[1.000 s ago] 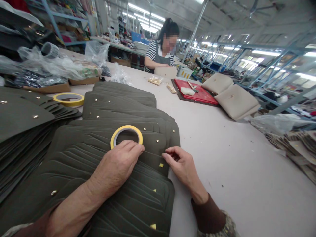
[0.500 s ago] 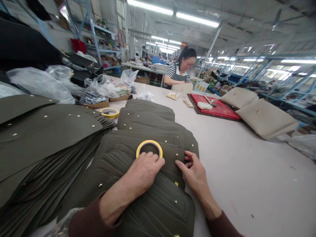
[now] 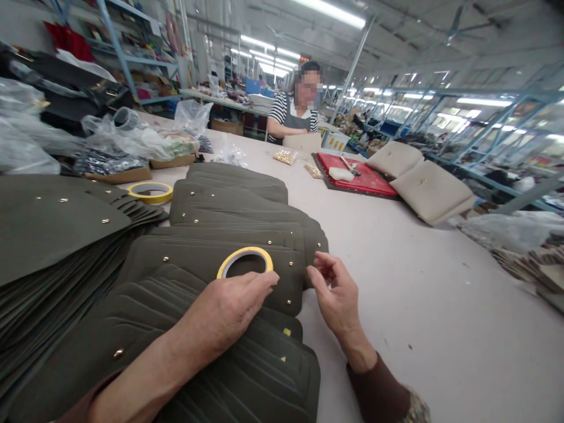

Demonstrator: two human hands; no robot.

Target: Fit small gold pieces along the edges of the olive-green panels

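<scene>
My left hand (image 3: 238, 302) is closed on a roll of yellow tape (image 3: 263, 254), holding its near side; the ring stands slightly tilted over the dark green panels. My fingers hide the lower part of the roll. Beneath lie overlapping stacks of dark green leather-like panels (image 3: 233, 202) with small gold-coloured studs. Beside the right edge of these panels, my right hand (image 3: 337, 294) is held with thumb and fingers apart and nothing visible between them. Small yellow tape pieces (image 3: 286, 332) show on the lower panels.
A second yellow tape roll (image 3: 152, 192) lies beside a fanned stack of green panels (image 3: 57, 235) at left. Plastic bags (image 3: 141, 138) are heaped behind. Across the table (image 3: 396, 282) sit a red pad (image 3: 352, 176), beige pieces (image 3: 432, 191) and a person (image 3: 293, 111) handling a beige piece.
My view has turned right, so the scene sits further left. The tape roll now looks more tilted in my left hand. My right hand has come slightly away from the panel edge.
</scene>
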